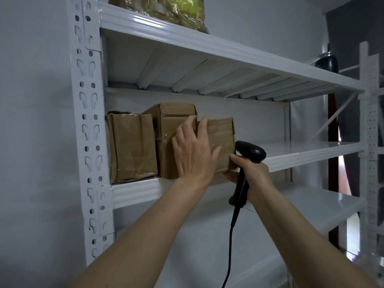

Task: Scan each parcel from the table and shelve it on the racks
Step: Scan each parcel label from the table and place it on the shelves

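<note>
Three brown cardboard parcels stand in a row at the left end of the white rack's middle shelf (311,156). The left parcel (133,148) is against the post, the tall one (176,117) is in the middle, and the smaller right parcel (222,138) sits at the shelf's front edge. My left hand (193,148) lies flat with straight fingers against the front of the right parcel. My right hand (251,173) grips a black corded barcode scanner (249,154), and its fingertips touch that parcel's lower right corner.
On the top shelf (207,46), a parcel wrapped in clear film (166,11) stands at the left. The middle shelf stretches bare to the right of the parcels. A lower shelf (311,204) lies beneath. A second rack's post (372,142) stands at the right edge.
</note>
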Motion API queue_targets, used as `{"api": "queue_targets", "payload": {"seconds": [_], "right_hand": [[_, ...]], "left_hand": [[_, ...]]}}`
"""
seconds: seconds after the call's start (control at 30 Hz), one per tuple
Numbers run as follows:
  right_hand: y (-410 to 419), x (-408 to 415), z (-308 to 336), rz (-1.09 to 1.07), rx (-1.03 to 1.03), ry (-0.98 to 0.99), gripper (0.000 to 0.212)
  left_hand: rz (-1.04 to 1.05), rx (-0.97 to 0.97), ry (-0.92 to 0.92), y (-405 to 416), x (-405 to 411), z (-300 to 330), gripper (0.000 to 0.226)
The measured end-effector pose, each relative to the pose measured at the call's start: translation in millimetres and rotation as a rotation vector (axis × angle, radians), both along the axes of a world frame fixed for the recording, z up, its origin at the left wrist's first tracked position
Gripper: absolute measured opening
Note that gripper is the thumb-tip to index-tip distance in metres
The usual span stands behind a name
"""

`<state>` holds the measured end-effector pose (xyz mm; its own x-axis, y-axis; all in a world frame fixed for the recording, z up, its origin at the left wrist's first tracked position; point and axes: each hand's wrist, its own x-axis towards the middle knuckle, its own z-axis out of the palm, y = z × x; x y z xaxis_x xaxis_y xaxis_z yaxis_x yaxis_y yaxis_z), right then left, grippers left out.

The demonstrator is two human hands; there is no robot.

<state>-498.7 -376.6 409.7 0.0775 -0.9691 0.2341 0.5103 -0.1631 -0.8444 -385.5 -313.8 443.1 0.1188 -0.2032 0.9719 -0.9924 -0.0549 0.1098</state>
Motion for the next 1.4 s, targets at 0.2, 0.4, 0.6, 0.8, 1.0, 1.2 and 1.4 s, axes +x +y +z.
{"api": "queue_targets", "payload": {"seconds": [0.2,0.4,0.6,0.8,1.0,1.2,1.4], "right_hand": [[-12,21,3,-0.032,0.016,0.063,0.021],[-13,24,4,-0.02,0.005,0.096,0.018],[-6,15,-5,-0.067,-0.045,0.076,0.011],[27,2,-42,0.214,-0.232,0.16,0.014],[55,14,-104,0.7,-0.238,0.148,0.012],[92,47,-168,0.921,-0.074,0.24,0.013],[158,99,-204,1.054,-0.008,0.348,0.003]], "left_hand": [[0.13,0.002,0.009,-3,12,-13,0.071],[0.194,0.0,-0.017,-5,13,-18,0.064],[0.006,-0.127,0.042,3,13,-28,0.039],[-0.299,-0.2,0.154,25,5,-60,0.025],[-0.276,-0.144,0.453,58,9,-132,0.035],[-0.135,0.032,0.716,110,32,-206,0.03],[-0.056,0.064,0.906,193,80,-245,0.029]]}}
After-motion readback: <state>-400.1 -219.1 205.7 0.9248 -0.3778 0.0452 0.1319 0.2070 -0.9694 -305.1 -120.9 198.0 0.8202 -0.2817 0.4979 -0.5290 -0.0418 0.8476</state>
